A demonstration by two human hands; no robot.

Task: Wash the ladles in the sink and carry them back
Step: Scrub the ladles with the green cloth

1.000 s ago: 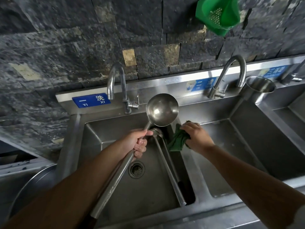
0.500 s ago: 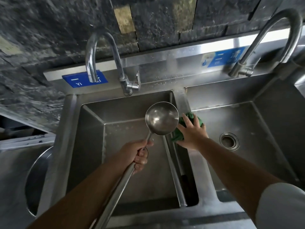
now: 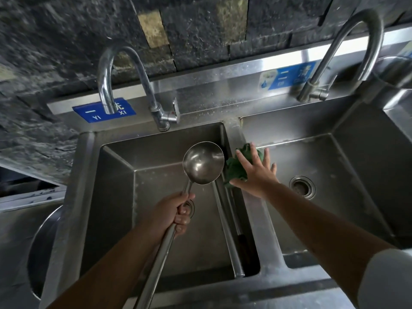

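1. A stainless-steel double sink unit (image 3: pixel 231 130) is filling the view, its left basin (image 3: pixel 169 219) sitting under a curved chrome tap (image 3: pixel 124 70) and its right basin (image 3: pixel 323 197) under a second curved tap (image 3: pixel 347 52); no water is showing from either spout.
2. A long-handled stainless-steel ladle (image 3: pixel 203 162) is hanging over the left basin, bowl up and facing the camera, its handle running down toward the lower edge of the view.
3. A second long steel ladle handle (image 3: pixel 227 233) is lying inside the left basin along the right wall; its bowl is hiding behind the raised ladle, so its state cannot be told.
4. The left hand (image 3: pixel 171 215) is wrapping its fingers round the raised ladle's handle just below the bowl.
5. The right hand (image 3: pixel 256 175) is resting with fingers spread and straight on a crumpled green cloth (image 3: pixel 236 168), pressing it against the divider between the basins, just beside the ladle bowl.
6. The step in hand is looking like the scrubbing stage: one ladle presented, cloth not yet gathered up.
7. The next move is probably calling for the right hand to gather the cloth and bring it to the bowl, or for the tap to be opened.
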